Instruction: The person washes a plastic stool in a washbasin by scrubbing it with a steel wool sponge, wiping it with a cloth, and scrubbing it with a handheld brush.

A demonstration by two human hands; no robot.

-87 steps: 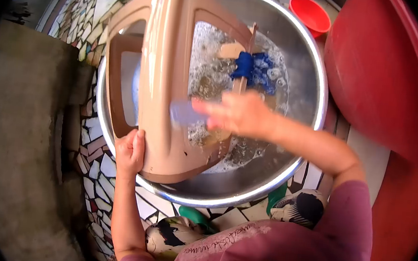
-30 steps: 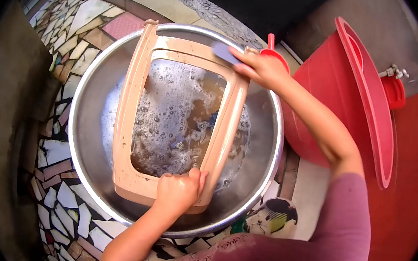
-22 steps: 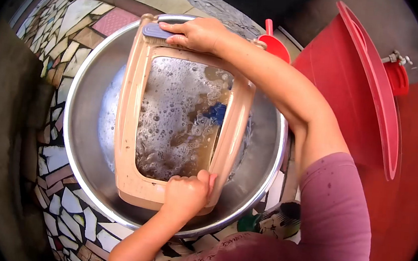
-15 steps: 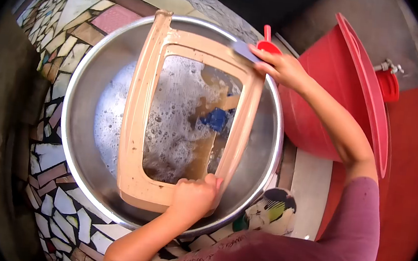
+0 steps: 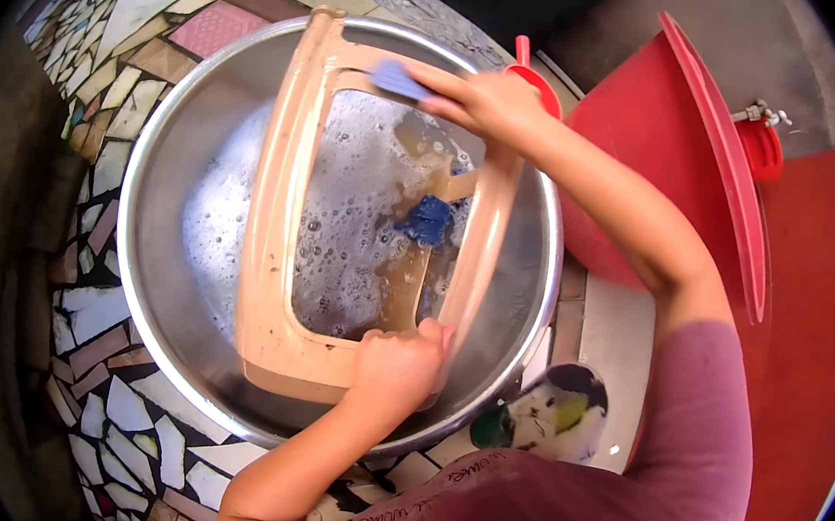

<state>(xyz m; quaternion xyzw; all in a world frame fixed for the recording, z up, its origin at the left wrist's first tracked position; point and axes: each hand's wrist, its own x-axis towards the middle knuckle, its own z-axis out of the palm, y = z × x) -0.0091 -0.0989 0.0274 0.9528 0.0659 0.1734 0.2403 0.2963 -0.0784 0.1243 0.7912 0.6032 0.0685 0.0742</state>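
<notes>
A beige plastic frame (image 5: 273, 247) with a large rounded opening is held tilted over a round steel basin (image 5: 139, 284). My left hand (image 5: 397, 369) is closed around the frame's near right corner. My right hand (image 5: 493, 102) grips a bluish-purple scrub brush (image 5: 395, 80) against the frame's far bar; the brush is blurred by motion. Through the opening I see foamy soapy water (image 5: 349, 244). A blue object (image 5: 428, 219), its kind unclear, lies there beside a beige piece (image 5: 400, 289) partly under the water. Small dark specks dot the frame.
At the right a big red plastic tub (image 5: 639, 151) leans on its side. A red dipper (image 5: 538, 83) is by the basin's far rim. A metal tap (image 5: 761, 115) stands behind the tub. Broken-tile paving (image 5: 118, 342) surrounds the basin on the left.
My right hand and the brush have moved left along the frame's far bar, from its right corner toward the middle. My left hand keeps its grip on the near corner.
</notes>
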